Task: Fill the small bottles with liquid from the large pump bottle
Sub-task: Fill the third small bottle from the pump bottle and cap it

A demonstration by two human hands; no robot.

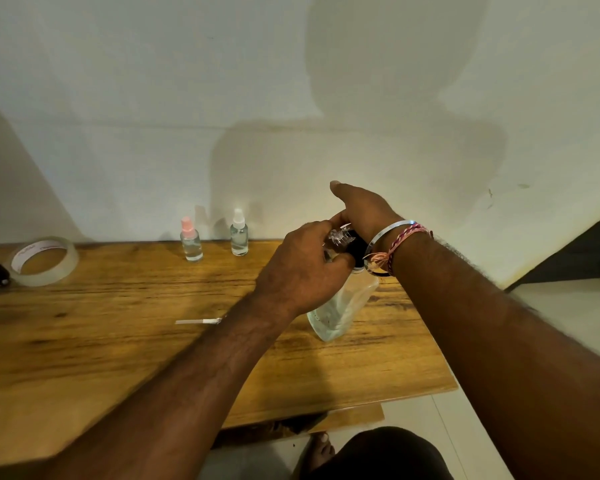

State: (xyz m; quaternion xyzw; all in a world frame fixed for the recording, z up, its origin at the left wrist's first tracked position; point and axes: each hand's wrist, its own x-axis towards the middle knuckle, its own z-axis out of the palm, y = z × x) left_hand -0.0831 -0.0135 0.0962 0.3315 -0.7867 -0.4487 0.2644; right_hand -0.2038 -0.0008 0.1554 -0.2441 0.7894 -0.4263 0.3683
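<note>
Big pump bottle (340,306) standing on wooden surface (125,327), right of middle. Left hand (303,268) wrapping fingers around small clear bottle (340,237) at pump top. Right hand (362,211) resting on black pump head (355,245), fingers curling down over it. Two small spray bottles (191,240) standing far back by wall, pink cap and white cap. Tape roll (44,259) lying far left.

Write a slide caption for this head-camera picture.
Both hands, left and right, work a small bottle at the pump bottle.
</note>
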